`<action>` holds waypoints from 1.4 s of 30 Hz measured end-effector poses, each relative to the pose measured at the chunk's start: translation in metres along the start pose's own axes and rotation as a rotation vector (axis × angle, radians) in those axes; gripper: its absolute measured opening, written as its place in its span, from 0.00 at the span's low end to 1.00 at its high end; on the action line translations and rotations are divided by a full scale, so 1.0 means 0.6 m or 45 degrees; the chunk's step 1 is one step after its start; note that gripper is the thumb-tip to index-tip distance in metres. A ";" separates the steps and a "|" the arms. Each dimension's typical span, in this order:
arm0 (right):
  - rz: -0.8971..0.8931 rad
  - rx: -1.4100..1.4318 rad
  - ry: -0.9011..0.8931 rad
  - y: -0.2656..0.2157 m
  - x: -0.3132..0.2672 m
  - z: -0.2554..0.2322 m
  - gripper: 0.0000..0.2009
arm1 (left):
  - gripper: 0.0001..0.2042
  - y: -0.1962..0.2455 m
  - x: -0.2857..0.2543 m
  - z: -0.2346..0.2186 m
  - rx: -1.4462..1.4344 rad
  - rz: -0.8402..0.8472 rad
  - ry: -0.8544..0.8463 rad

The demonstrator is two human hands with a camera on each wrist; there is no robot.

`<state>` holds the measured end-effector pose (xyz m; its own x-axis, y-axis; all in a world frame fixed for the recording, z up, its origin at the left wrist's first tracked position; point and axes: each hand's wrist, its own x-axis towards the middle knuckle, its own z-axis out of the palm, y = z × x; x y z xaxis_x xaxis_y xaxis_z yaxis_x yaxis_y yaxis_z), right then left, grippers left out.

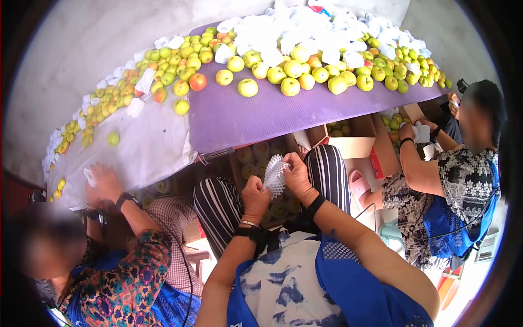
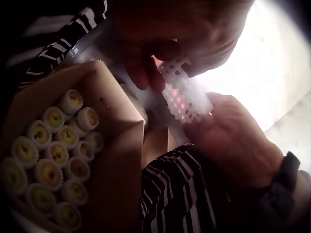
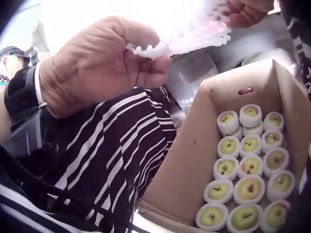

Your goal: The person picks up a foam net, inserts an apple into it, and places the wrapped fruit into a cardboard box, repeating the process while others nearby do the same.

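Observation:
A white foam net (image 1: 274, 175) (image 2: 181, 94) (image 3: 187, 36) is stretched between both hands above the lap. The left hand (image 1: 256, 197) (image 2: 189, 34) (image 3: 97, 65) pinches one edge between thumb and fingers. At the other side, the right hand (image 1: 297, 175) (image 2: 233, 136) (image 3: 250, 10) grips the net with bent fingers. A pinkish tint shows through the mesh; whether anything is inside, I cannot tell. Below the hands, a cardboard box (image 2: 119, 170) (image 3: 182, 170) holds rows of apples (image 2: 48, 172) (image 3: 249, 188) in white foam nets.
Loose apples (image 1: 248, 88) and a heap of white nets (image 1: 283, 32) lie on the purple-covered table (image 1: 239, 117). Striped knees (image 1: 218, 212) flank the box. One person (image 1: 131, 272) sits at left, another (image 1: 463, 169) at right near open cartons (image 1: 354, 146).

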<state>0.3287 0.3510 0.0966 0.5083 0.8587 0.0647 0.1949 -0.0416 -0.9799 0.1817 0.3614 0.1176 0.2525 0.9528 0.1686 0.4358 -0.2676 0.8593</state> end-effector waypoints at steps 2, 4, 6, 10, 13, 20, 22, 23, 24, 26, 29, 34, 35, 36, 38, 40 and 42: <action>-0.041 0.128 -0.027 -0.006 0.001 0.000 0.11 | 0.08 -0.008 0.000 -0.001 -0.396 -0.175 -0.157; 0.166 0.460 -0.097 -0.019 0.000 -0.004 0.14 | 0.07 -0.008 0.001 -0.007 -0.790 -0.354 -0.313; 0.205 0.599 -0.171 -0.032 -0.001 -0.007 0.16 | 0.06 -0.004 0.006 -0.015 -1.707 -0.825 -0.312; 0.308 0.782 -0.490 -0.044 -0.007 -0.006 0.15 | 0.12 -0.023 0.007 -0.009 -1.629 -0.812 -0.356; 0.277 0.650 -0.600 -0.027 -0.012 -0.006 0.09 | 0.11 -0.023 0.003 -0.003 -1.461 -0.675 -0.339; 0.027 0.307 -0.274 0.001 0.001 0.000 0.11 | 0.08 -0.059 0.002 -0.004 -1.216 -0.754 -0.156; 0.339 0.544 -0.250 -0.005 0.002 -0.006 0.13 | 0.09 -0.069 0.001 0.003 -1.231 -0.780 -0.083; 0.263 0.545 -0.194 0.001 0.000 -0.009 0.14 | 0.09 -0.071 0.002 0.006 -1.282 -0.646 -0.170; 0.183 0.558 -0.159 0.003 0.001 -0.003 0.15 | 0.10 -0.075 0.005 0.001 -1.318 -0.503 -0.235; 0.173 0.631 -0.260 -0.004 -0.001 -0.003 0.11 | 0.12 -0.033 0.009 -0.008 -1.892 -0.749 -0.266; 0.401 0.826 -0.481 -0.035 -0.006 -0.009 0.08 | 0.11 -0.010 0.008 -0.012 -2.028 -0.761 -0.344; 0.333 0.588 -0.600 -0.033 -0.007 -0.014 0.09 | 0.09 -0.049 0.005 0.001 -1.868 -0.804 -0.159; 0.328 0.473 -0.550 -0.024 -0.002 -0.017 0.10 | 0.08 -0.042 0.007 -0.007 -1.812 -0.735 -0.091; 0.434 0.473 -0.540 -0.018 0.003 -0.028 0.09 | 0.05 -0.035 0.012 -0.011 -1.791 -0.781 0.015; 0.334 0.684 -0.390 -0.029 0.007 -0.032 0.10 | 0.03 -0.042 0.011 -0.010 -1.494 -0.768 0.095; 0.247 0.696 -0.563 -0.047 0.010 -0.035 0.22 | 0.05 -0.044 0.010 -0.008 -1.358 -0.711 0.066; 0.153 0.384 -0.754 -0.055 -0.004 -0.028 0.34 | 0.07 -0.041 0.008 -0.003 -1.217 -0.648 0.050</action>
<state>0.3353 0.3417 0.1317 -0.0504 0.9957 -0.0778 -0.1207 -0.0834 -0.9892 0.1704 0.3727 0.0982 0.1969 0.9290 -0.3135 -0.3765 0.3669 0.8507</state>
